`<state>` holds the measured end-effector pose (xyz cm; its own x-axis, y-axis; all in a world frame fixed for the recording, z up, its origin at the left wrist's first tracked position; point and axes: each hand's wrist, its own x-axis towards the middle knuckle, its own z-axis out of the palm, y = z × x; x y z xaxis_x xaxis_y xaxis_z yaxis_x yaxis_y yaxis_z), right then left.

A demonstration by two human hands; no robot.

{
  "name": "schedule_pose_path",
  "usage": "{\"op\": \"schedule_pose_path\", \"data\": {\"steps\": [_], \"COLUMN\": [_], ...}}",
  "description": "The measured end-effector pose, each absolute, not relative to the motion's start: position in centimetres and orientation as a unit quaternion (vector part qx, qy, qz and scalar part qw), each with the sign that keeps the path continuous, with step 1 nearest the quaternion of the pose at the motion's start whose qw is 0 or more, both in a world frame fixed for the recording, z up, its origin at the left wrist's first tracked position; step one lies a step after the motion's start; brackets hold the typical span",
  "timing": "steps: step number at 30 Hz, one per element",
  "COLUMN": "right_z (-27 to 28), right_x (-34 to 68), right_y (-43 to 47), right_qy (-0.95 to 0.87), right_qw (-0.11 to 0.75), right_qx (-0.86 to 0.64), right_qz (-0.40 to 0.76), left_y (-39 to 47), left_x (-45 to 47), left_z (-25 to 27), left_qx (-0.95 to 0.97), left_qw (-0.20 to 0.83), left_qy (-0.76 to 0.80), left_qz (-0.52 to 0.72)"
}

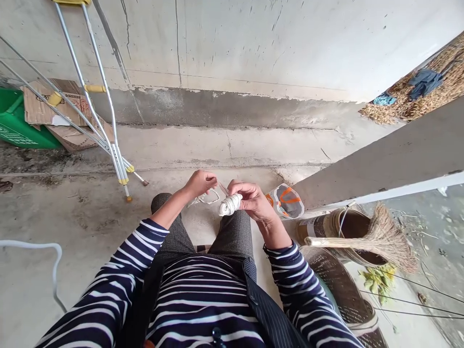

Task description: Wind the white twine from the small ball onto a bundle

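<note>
My right hand (253,199) grips a small wound bundle of white cord (230,205) between thumb and fingers, above my right knee. To its left, my left hand (203,183) is closed in a pinch. A thin strand (223,187) runs from its fingertips toward the fingers of my right hand. Below the left fingertips hangs a loose loop of white cord (210,200). How that loop joins the bundle is hard to make out. Both hands are held over my lap, between my knees.
Metal crutches (96,96) lean at the left by cardboard (47,104) and a green bin (21,121). On the right are a white-and-orange bag (288,202), a broom (384,239), a bucket (326,224), and a woven basket (337,280). A white hose (54,261) lies left.
</note>
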<state>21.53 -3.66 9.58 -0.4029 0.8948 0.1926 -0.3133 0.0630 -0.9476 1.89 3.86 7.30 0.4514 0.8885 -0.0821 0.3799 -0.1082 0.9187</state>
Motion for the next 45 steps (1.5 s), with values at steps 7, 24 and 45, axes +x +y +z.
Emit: {"op": "schedule_pose_path", "data": {"steps": [7, 24, 45], "right_z": [10.2, 11.1, 9.3], "right_x": [21.6, 19.7, 21.4], "right_y": [-4.1, -5.2, -3.7], "right_qy": [-0.59, -0.595, -0.426], "right_qw": [0.457, 0.49, 0.546], "right_qx": [-0.257, -0.272, -0.317], "right_qz": [0.613, 0.576, 0.648], "left_y": [3.2, 5.8, 2.5], "left_x": [2.1, -2.2, -3.2], "left_z": [7.1, 6.7, 6.1], "left_qx": [0.569, 0.53, 0.546], "left_qw": [0.581, 0.688, 0.717], "left_qy": [0.434, 0.389, 0.33], "left_qz": [0.386, 0.307, 0.282]}}
